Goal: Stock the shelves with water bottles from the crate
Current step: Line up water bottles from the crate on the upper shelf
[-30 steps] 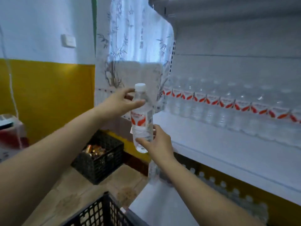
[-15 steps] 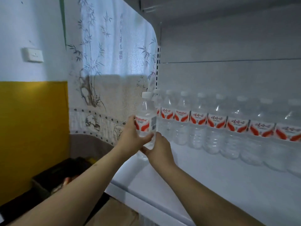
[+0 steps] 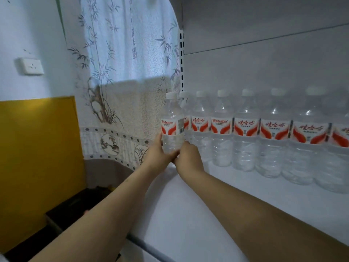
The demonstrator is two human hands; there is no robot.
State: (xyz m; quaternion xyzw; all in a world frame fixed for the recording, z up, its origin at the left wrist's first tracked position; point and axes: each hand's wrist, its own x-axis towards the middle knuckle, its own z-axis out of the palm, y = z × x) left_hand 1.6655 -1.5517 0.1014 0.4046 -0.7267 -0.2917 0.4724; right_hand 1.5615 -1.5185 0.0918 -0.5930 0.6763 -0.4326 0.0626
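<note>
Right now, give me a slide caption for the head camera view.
Both hands, left hand and right hand, hold a water bottle at the left end of the shelf's bottle row.

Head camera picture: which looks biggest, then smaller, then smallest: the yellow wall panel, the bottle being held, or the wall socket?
1. Yellow wall panel, by far the largest.
2. Held bottle.
3. Wall socket, the smallest.
They sit at different distances from the camera, so true sizes may differ.

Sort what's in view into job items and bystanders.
Job: held bottle, left hand, right hand, shelf, stocked bottle row.
Bystanders: bamboo-print curtain, wall socket, dark crate on the floor.
</note>
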